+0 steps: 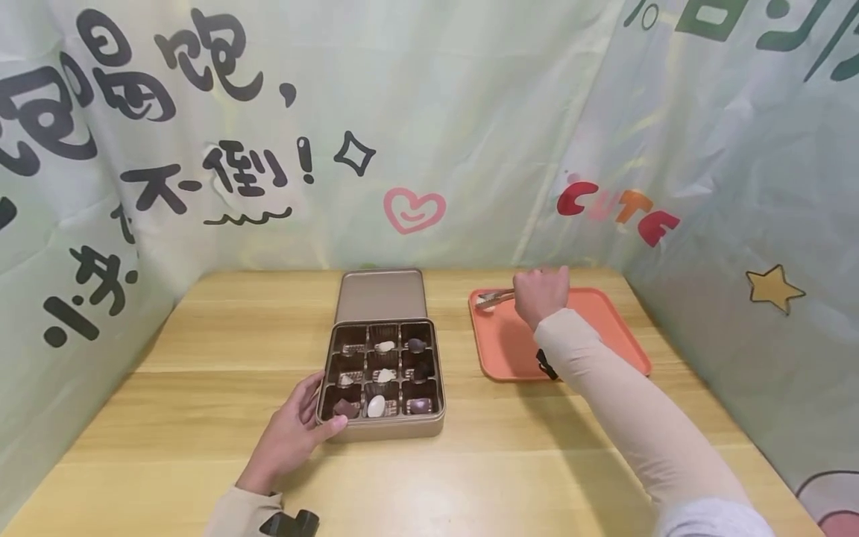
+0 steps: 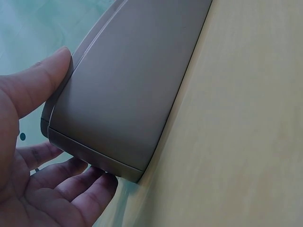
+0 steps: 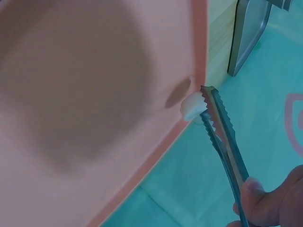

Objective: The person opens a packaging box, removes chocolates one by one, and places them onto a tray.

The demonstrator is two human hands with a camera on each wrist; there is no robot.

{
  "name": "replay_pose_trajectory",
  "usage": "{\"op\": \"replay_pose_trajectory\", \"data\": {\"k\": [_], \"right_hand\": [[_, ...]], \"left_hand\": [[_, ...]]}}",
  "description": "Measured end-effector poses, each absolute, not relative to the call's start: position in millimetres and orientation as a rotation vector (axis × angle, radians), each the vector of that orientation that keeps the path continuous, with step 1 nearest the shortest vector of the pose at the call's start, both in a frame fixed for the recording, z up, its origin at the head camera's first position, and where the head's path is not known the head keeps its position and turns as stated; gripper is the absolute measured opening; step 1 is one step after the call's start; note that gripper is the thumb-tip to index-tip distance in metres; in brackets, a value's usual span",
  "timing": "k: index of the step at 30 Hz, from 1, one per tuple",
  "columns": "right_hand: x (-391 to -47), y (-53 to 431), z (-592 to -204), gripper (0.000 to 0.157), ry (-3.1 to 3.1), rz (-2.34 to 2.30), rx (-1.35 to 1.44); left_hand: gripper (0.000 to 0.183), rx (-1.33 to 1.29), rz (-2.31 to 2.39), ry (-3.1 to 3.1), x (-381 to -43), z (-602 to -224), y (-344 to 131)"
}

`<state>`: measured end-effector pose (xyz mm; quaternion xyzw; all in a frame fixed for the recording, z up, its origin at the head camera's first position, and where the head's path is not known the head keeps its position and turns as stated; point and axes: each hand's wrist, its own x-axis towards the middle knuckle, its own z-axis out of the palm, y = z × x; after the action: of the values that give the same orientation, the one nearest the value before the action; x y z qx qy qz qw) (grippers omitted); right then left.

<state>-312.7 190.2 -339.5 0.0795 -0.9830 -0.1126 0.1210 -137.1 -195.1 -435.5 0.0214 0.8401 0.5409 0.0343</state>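
Observation:
My left hand holds the near left corner of a brown tin box, its thumb on the rim and its fingers against the side. Dark dividers split the box into several compartments. A white egg-shaped candy, a purple one and a brown chunk lie in the near row; smaller white and dark pieces sit behind. Over the orange tray, my right hand grips metal tongs. Their serrated tips pinch a white piece at the tray's far left corner.
The tin's lid lies open behind the box, with its far edge near the back of the wooden table. A printed cloth hangs behind and along both sides. My right forearm crosses the tray's near part.

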Motion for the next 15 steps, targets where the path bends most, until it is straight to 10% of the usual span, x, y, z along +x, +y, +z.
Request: {"op": "replay_pose_trajectory", "data": {"k": [15], "right_hand": [[-316.3,194.6,-340.9,0.026,-2.935,-0.291,0.194]], "left_hand": [[0.091,0.080,1.663,2.585,-136.9,-434.8,-195.7]]}}
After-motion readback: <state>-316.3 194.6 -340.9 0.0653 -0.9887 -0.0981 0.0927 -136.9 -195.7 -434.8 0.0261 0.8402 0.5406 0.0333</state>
